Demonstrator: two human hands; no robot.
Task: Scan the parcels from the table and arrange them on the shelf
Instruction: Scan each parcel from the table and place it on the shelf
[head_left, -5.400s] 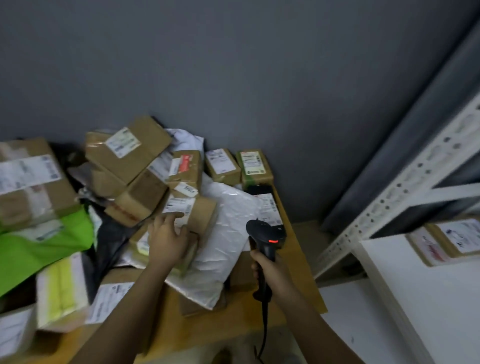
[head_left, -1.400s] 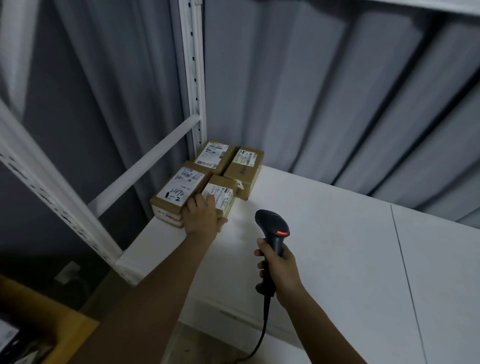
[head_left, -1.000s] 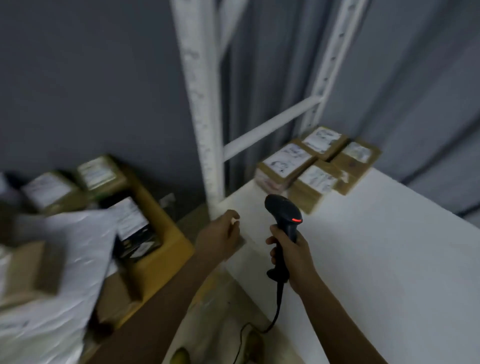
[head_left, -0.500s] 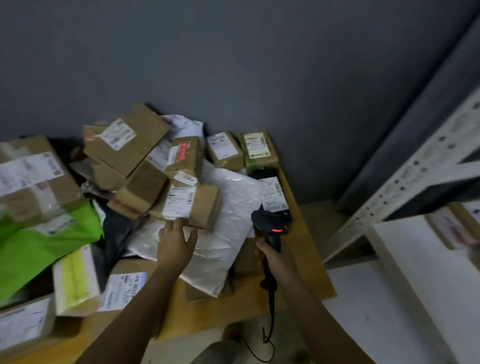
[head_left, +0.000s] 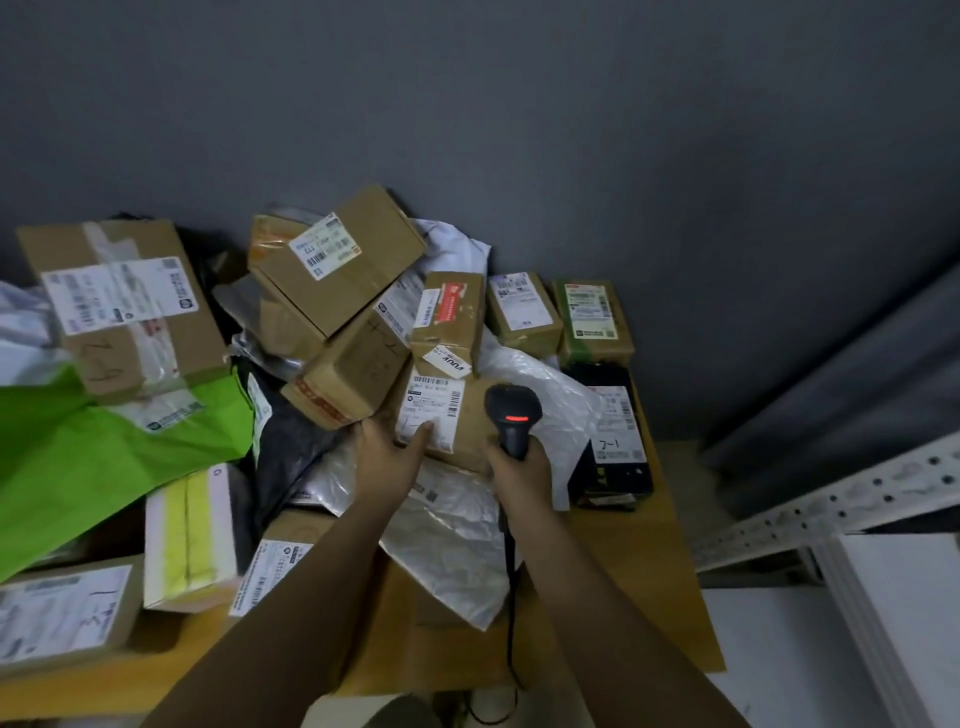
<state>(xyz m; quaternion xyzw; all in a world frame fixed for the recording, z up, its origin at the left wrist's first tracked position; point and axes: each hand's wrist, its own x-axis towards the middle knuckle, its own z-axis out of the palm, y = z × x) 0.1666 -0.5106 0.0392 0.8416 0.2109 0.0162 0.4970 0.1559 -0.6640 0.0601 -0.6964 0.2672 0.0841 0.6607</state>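
A brown cardboard parcel (head_left: 457, 421) with a white barcode label lies tilted atop a crinkled white mailer (head_left: 452, 530).

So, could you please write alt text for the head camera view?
A person's left hand touches a labelled brown cardboard parcel in a heap on a wooden table, while the right hand grips a black handheld barcode scanner beside it.

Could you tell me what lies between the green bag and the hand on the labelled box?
In the head view, a black plastic mailer lies between the green bag and the left hand touching the labelled box.
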